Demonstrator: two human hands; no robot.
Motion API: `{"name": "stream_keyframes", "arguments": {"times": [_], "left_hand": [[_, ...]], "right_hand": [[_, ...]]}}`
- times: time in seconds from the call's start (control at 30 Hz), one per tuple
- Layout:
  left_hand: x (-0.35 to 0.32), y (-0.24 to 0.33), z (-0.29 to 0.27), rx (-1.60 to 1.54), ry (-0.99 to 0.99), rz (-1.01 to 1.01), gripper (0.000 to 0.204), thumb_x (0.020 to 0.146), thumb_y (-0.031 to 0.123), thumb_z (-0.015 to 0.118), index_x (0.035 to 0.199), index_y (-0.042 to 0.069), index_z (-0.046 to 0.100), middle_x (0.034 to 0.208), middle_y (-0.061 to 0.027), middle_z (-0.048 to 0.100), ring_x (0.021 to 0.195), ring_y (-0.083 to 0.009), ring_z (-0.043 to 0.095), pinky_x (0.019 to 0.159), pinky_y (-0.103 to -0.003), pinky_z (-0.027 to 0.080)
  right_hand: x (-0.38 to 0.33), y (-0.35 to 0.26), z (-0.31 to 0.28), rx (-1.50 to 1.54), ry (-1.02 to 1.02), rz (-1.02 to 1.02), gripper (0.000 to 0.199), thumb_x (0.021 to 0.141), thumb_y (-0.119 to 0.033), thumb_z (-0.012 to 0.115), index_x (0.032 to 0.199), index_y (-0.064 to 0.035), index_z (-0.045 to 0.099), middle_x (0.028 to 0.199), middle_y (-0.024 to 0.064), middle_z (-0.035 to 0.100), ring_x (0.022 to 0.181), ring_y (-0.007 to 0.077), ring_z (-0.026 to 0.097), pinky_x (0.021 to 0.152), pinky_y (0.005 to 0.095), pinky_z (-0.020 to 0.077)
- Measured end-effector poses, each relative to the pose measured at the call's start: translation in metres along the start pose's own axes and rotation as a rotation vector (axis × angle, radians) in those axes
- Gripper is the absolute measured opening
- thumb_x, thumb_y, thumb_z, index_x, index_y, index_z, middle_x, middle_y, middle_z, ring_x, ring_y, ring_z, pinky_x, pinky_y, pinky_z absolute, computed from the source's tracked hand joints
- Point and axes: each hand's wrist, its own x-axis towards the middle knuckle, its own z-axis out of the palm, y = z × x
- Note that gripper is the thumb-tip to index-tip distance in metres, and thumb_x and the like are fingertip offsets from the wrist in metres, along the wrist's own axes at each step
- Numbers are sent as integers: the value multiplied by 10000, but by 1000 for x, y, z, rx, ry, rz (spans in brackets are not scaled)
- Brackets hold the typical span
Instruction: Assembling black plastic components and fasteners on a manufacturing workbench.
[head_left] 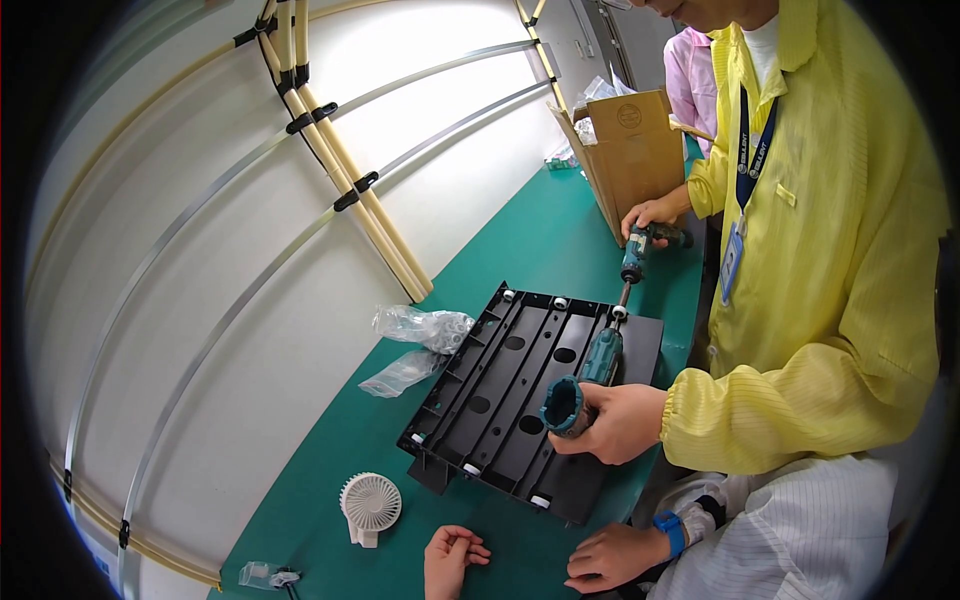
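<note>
My left hand (455,560) is at the lower edge, its fingers loosely curled together with nothing visible in them. To its right, my right hand (612,557) rests on the green table with its fingers bent and somewhat apart, holding nothing; a blue band (670,534) circles its wrist. Just beyond both hands lies a black ribbed panel (505,400) with small white rollers along its edges. Over its right side, a co-worker in yellow holds a teal power screwdriver (603,358) in one hand (625,425). Their other hand (655,213) grips a second power screwdriver (633,262), its bit pointing toward a roller.
A white handheld fan (371,504) stands left of the panel. Clear plastic bags (422,328) lie against the panel's left edge, and a small bagged part (268,576) sits near the lower left. An open cardboard box (640,150) stands at the far end. Tan pipe framing (355,200) borders the left.
</note>
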Motion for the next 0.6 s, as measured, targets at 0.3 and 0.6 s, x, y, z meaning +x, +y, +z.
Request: {"name": "stream_keyframes", "arguments": {"times": [0.3,0.6], "left_hand": [[-4,4,1,-3,-10,7,93,988,91,500,1028,28,556,904,-89,621,724,-157,634,634,-246,525],[-5,7,2,-1,-5,-1,93,989,90,500,1029,27,556,906,-90,622,725,-156,635,633,-245,525]], "right_hand": [[0,-2,0,-2,18,-11,279,847,-176,675,652,-61,512,651,93,552,547,265,541,465,402,411],[1,0,1,7,31,-15,291,842,-169,681,645,-60,496,634,89,538,531,259,531,453,400,397]]}}
